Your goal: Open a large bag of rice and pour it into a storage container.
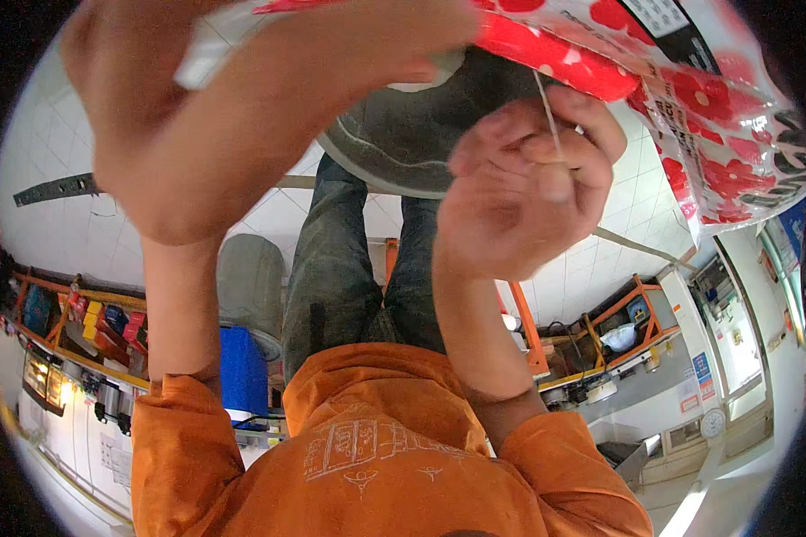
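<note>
In the head view, a clear plastic bag printed with red and white flowers [707, 98] spreads across the top right. My left hand [233, 116], large and blurred near the top left, is closed with its fingertips at the red edge of the bag. A thin white string [549, 112] hangs from that edge. My right hand [528, 183] is closed in a pinch on the string, just below the bag. Behind the hands is a dark grey rounded thing [394, 134] with pale wavy lines; the hands and bag hide part of it.
White floor tiles [269, 215] lie around my legs. A grey round-topped object [251, 277] and a blue box [242, 371] stand by my left arm. Orange-framed shelves [63, 313] with coloured boxes are at the left, and another orange rack [636, 313] at the right.
</note>
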A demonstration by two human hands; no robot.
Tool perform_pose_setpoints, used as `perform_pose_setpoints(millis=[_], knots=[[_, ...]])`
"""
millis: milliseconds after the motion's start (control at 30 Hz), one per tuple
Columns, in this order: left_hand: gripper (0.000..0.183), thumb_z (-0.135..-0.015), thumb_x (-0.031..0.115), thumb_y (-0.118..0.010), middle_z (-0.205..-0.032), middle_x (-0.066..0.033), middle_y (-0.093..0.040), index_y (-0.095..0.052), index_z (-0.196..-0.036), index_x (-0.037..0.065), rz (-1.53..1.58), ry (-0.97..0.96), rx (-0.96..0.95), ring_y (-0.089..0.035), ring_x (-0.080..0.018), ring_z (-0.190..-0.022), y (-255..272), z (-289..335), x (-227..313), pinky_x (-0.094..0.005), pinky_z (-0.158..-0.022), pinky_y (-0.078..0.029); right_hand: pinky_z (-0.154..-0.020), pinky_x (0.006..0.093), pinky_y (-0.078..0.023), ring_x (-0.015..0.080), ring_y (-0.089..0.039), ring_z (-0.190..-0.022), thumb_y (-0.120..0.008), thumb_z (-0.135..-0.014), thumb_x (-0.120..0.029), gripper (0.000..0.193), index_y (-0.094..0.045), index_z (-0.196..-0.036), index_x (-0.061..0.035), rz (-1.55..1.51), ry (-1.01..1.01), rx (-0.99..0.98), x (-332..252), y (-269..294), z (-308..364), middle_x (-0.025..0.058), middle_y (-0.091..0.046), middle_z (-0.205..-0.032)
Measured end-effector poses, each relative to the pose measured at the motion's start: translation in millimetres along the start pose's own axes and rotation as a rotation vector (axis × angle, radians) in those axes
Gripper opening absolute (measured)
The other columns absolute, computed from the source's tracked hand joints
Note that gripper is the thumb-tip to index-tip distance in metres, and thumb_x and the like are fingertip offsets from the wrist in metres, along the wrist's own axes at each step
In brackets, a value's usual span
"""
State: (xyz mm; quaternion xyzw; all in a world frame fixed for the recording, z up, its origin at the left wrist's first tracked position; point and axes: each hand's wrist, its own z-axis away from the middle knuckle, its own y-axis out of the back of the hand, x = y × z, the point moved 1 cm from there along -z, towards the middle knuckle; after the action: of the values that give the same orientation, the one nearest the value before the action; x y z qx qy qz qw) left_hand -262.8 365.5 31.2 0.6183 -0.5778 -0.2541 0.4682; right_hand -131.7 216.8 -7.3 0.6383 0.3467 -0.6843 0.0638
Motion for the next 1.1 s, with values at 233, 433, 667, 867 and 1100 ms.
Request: perform_pose_setpoints(millis=[233, 433, 667, 867, 1100], knots=[[0.024, -0.069, 0.001, -0.084, -0.098, -0.0057, -0.072, -0.076, -0.09, 0.009, -0.014, -0.077, 0.001, -0.068, -0.0189, -0.084, -12.2, -26.6, 1.2, -0.0284, -0.074, -0.055, -0.071, 0.0284, -0.056, 0.0188, -0.065, -0.075, -0.057, -0.091, -0.002, 0.008, -0.059, -0.093, 0.005, -0.107, 0.317, -0.363, 14.4, -12.7, -31.9, 0.0269, -0.067, -0.107], [0.023, -0.07, 0.001, -0.083, -0.095, -0.0056, -0.072, -0.076, -0.09, 0.009, -0.008, -0.168, 0.099, -0.069, -0.0189, -0.082, -21.3, -27.0, -11.0, -0.0284, -0.073, -0.055, -0.061, 0.0268, -0.05, 0.013, -0.057, -0.069, -0.057, -0.095, -0.005, 0.009, -0.053, -0.096, 0.0037, -0.054, 0.179, -0.374, 21.6, 11.0, -18.4, 0.0174, -0.064, -0.088], [0.02, -0.073, -0.001, -0.081, -0.087, -0.0066, -0.073, -0.075, -0.089, 0.008, -0.104, -0.202, 0.079, -0.069, -0.0192, -0.081, -16.6, -30.0, -10.2, -0.0283, -0.071, -0.055, -0.055, 0.027, -0.042, 0.0144, -0.047, -0.063, -0.057, -0.098, -0.014, 0.016, -0.05, -0.094, 0.0006, -0.039, -0.015, -0.109, 4.3, 75.9, 12.8, 0.0119, -0.056, -0.077], [0.017, -0.075, -0.001, -0.08, -0.087, -0.0066, -0.074, -0.073, -0.089, 0.006, -0.058, -0.198, 0.066, -0.07, -0.02, -0.081, -15.3, -23.9, -18.6, -0.0284, -0.071, -0.055, -0.055, 0.0304, -0.042, 0.017, -0.045, -0.065, -0.058, -0.097, -0.014, 0.016, -0.049, -0.093, -0.0011, -0.043, -0.05, -0.096, -15.8, 87.2, 12.3, 0.0093, -0.051, -0.073], [0.022, -0.074, 0.005, -0.083, -0.09, -0.0037, -0.073, -0.074, -0.092, 0.01, -0.204, -0.055, 0.074, -0.068, -0.0178, -0.082, -19.6, -21.4, 13.4, -0.0282, -0.077, -0.053, -0.053, 0.0308, -0.04, 0.0147, -0.04, -0.056, -0.053, -0.096, -0.01, 0.011, -0.05, -0.098, 0.0002, -0.502, -0.413, 0.037, 15.5, 63.1, -12.5, 0.0056, -0.045, -0.067]])
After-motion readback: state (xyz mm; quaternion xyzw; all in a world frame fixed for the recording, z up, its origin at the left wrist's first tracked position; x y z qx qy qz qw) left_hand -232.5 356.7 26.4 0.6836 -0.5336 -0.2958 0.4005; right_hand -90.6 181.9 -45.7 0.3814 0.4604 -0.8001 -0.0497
